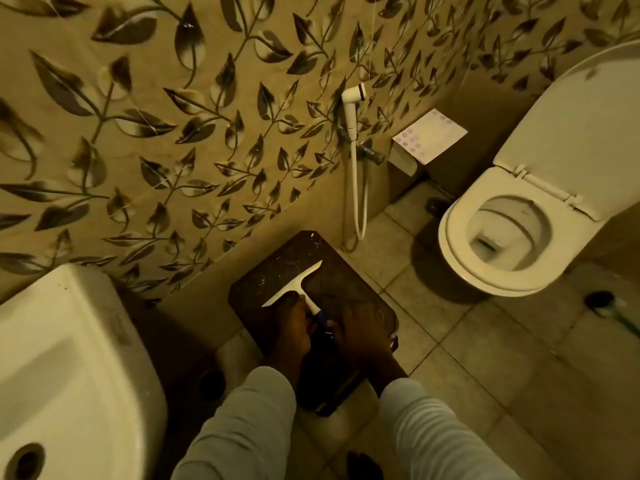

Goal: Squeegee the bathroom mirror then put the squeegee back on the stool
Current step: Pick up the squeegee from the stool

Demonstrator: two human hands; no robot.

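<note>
A white squeegee (294,284) with a blue handle end lies on the dark stool (277,261) below me, its blade pointing up and away. My left hand (289,327) curls around the squeegee's handle from the left. My right hand (360,332) rests on the stool top just right of the handle, fingers spread and bent; whether it touches the handle is hidden. The mirror is out of view.
A white sink (69,358) sits at lower left. A toilet (498,244) with its lid up stands at right, a spray hose (353,133) hangs on the leaf-patterned wall, and a toilet brush (602,303) lies on the tiled floor.
</note>
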